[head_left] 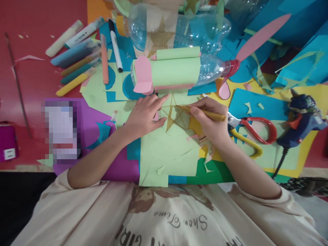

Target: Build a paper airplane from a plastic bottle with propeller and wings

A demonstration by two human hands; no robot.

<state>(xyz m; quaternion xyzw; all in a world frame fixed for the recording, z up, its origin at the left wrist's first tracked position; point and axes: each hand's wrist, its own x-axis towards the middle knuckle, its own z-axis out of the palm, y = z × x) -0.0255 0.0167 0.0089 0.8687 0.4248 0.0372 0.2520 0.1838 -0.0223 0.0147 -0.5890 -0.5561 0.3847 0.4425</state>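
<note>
My right hand [208, 118] is closed round a gold marker [205, 112], whose tip rests on a star outline [172, 114] drawn on light green paper [166, 150]. My left hand [146, 114] lies flat with fingers stretched out, pressing the paper beside the star. Just beyond both hands lies a clear plastic bottle [176, 70] wrapped in green paper with pink flaps.
Several markers [77, 61] lie at the upper left on the red table [30, 78]. Red and yellow scissors [249, 131] and a blue glue gun [299, 118] sit to the right. Blue, yellow, purple paper scraps cover the surface. A second clear bottle [164, 27] lies further back.
</note>
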